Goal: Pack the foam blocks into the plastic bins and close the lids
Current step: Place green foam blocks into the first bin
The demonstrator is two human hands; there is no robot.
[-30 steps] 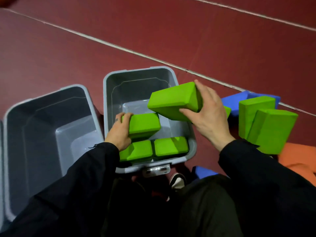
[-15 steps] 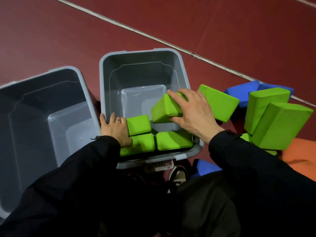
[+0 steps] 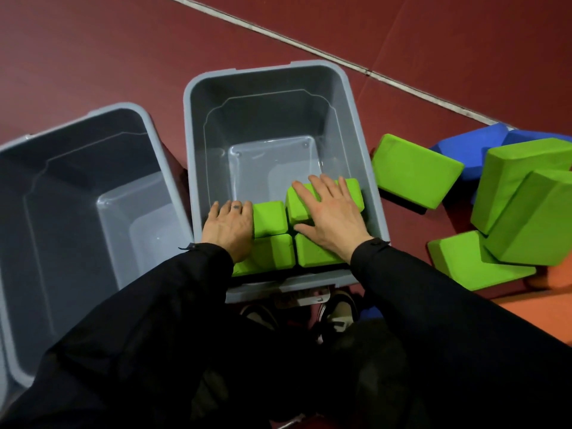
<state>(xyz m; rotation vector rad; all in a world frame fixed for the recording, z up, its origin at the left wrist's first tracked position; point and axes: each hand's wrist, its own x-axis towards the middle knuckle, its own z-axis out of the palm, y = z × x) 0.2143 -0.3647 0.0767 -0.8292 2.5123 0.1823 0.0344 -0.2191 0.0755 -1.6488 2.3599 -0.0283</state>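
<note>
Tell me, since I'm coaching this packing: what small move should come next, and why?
Probably lift the right hand and reach for the green block beside the middle bin. Four blocks already sit flat under both open hands, and the bin's far half is bare.

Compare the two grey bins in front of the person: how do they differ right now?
The middle bin holds four green foam blocks packed at its near end; the left bin shows none inside. Both hands work in the middle bin: the left hand and right hand lie flat on the blocks, and neither touches the left bin. The middle bin is fully in frame; the left bin runs off the edge. Both are grey plastic, open, with no lid on.
</note>
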